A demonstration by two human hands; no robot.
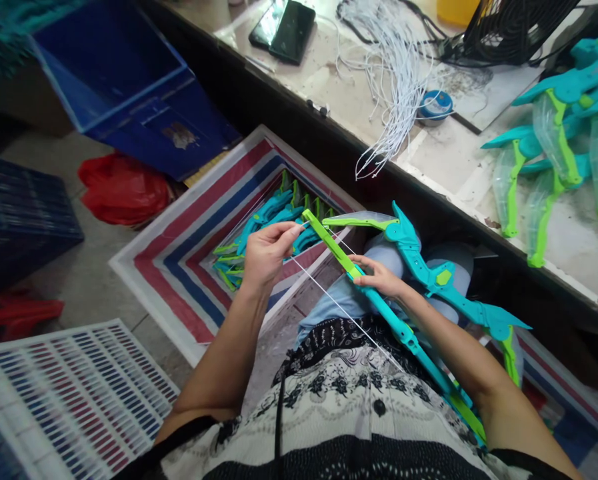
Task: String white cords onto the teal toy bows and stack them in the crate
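Note:
A turquoise and green toy bow (386, 310) lies slantwise over my lap. My right hand (376, 277) is closed round it where the green end piece meets the turquoise part. Beside the green tip, my left hand (270, 252) is closed in a pinch on a thin white string (343, 308). That string slants down from the left hand along the bow towards my body. The pinched end is too small to make out. Just beyond, a second toy bow (413, 257) with a clear plastic piece rests over my knees, close to the first.
A striped bag (163, 260) of several toy bows (273, 217) stands ahead-left, near a blue bin (123, 87), a red bag (123, 190) and a white crate (83, 393). The workbench (439, 160) holds white strings (396, 87), phones (293, 32), a fan (513, 27) and piled bows (561, 127).

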